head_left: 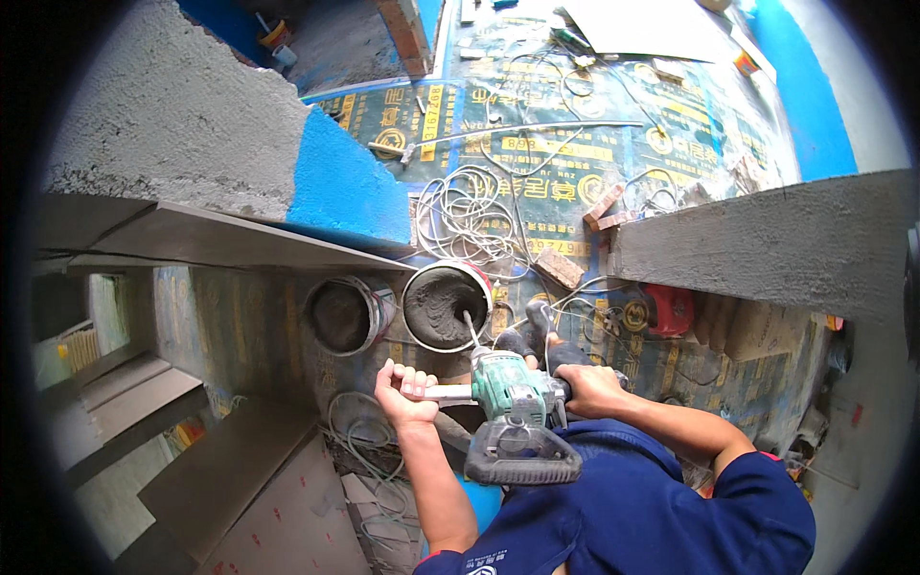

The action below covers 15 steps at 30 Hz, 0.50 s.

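Observation:
A green and black handheld power mixer (513, 388) is held across the front of my body, over the floor. My left hand (408, 393) is closed around its pale side handle. On the other side, my right hand (592, 388) wraps round the dark handle, its fingers partly hidden. The mixing rod (471, 328) slants from the tool into a round bucket (406, 321), and its lower end is sunk out of sight in wet grey mortar (439, 305). Just left stands a second bucket (381, 309), also holding grey mortar (339, 316).
Loops of pale cable (470, 216) lie beyond the buckets, near a broken brick (560, 269). Low rough walls stand left (172, 115) and right (757, 244). Large tiles (230, 479) lean at lower left. A red object (669, 310) sits at right. Printed sheeting (565, 192) covers the floor.

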Each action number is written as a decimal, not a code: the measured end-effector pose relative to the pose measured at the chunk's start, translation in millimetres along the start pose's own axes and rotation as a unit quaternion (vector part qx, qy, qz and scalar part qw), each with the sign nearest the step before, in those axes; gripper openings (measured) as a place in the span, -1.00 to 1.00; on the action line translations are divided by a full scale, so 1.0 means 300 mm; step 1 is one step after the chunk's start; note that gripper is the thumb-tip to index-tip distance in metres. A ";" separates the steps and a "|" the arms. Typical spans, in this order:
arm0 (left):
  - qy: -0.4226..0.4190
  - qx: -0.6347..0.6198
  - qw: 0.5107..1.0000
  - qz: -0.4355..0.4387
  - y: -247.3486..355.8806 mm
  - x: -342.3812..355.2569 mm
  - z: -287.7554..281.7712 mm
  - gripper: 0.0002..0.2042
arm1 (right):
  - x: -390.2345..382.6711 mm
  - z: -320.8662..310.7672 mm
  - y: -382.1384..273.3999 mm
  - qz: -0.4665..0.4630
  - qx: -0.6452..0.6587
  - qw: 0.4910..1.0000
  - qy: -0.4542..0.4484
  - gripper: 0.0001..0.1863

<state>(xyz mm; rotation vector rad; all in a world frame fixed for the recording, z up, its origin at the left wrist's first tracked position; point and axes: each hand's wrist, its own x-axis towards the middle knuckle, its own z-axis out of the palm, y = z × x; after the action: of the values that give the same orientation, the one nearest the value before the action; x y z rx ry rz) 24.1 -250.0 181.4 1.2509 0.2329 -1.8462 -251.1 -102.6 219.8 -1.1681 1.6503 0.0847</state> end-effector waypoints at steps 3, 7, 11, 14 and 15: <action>0.025 -0.009 1.000 0.015 -0.005 0.001 -0.010 -0.67 | 0.055 -0.025 0.025 -0.039 -0.022 0.999 -0.005 -0.60; 0.055 -0.026 0.998 0.028 -0.013 0.026 -0.055 -0.68 | 0.116 -0.084 0.017 -0.085 -0.040 0.996 -0.009 -0.56; 0.100 -0.061 0.992 0.035 -0.043 0.038 -0.026 -0.65 | 0.197 -0.185 0.017 -0.094 -0.087 0.991 -0.033 -0.57; 0.117 -0.063 0.990 0.049 -0.073 0.035 0.023 -0.67 | 0.268 -0.252 0.038 -0.104 -0.130 0.985 -0.039 -0.62; 0.101 -0.075 0.991 0.044 -0.085 0.054 -0.010 -0.65 | 0.290 -0.288 0.032 -0.122 -0.152 0.980 -0.051 -0.68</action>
<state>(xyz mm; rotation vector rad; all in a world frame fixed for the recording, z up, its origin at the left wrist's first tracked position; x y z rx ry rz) 5.3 -241.8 158.9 1.3214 0.4132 -1.5958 -314.6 -202.4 185.9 -1.5633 1.4239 0.2439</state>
